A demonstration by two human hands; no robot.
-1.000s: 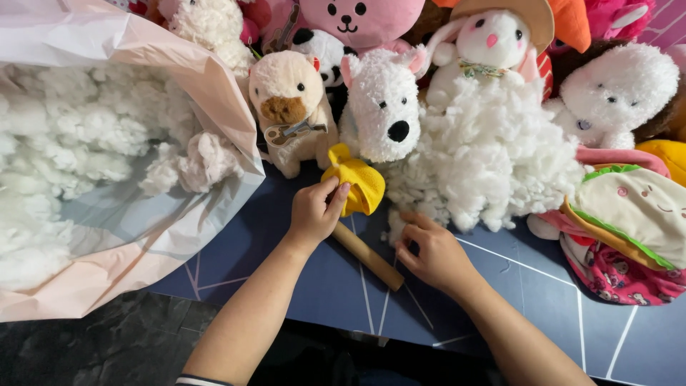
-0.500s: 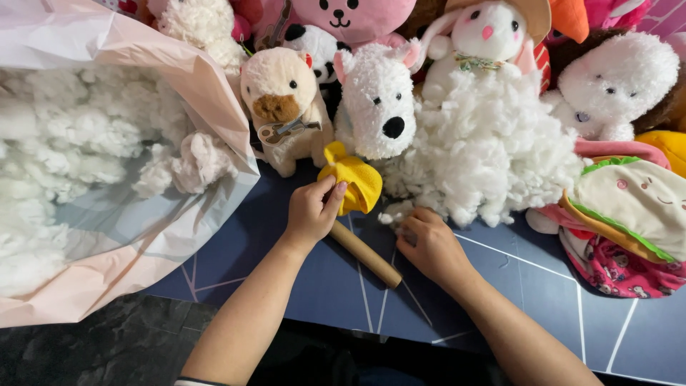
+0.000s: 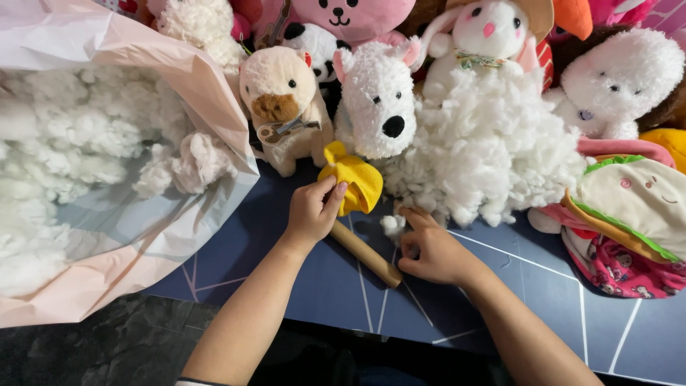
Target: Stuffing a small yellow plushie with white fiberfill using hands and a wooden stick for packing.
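Yellow fabric toy skin [image 3: 351, 184] sits pinched in my left hand [image 3: 311, 213], as it did half a second ago, on the dark blue table [image 3: 300, 286] just in front of the white plush dog [image 3: 377, 100]. Its knotted tip points up toward the far edge. My right hand [image 3: 432, 250] has drawn slightly nearer me, fingers curled closed on a small tuft of white stuffing [image 3: 390, 224]. Between my hands lies the cardboard tube [image 3: 364, 253], its long axis diagonal.

yellow fabric piece [image 3: 351, 185] | limp, bunched, on wooden stick [image 3: 366, 253] | stuffing tuft [image 3: 390, 225] | small, white, on table
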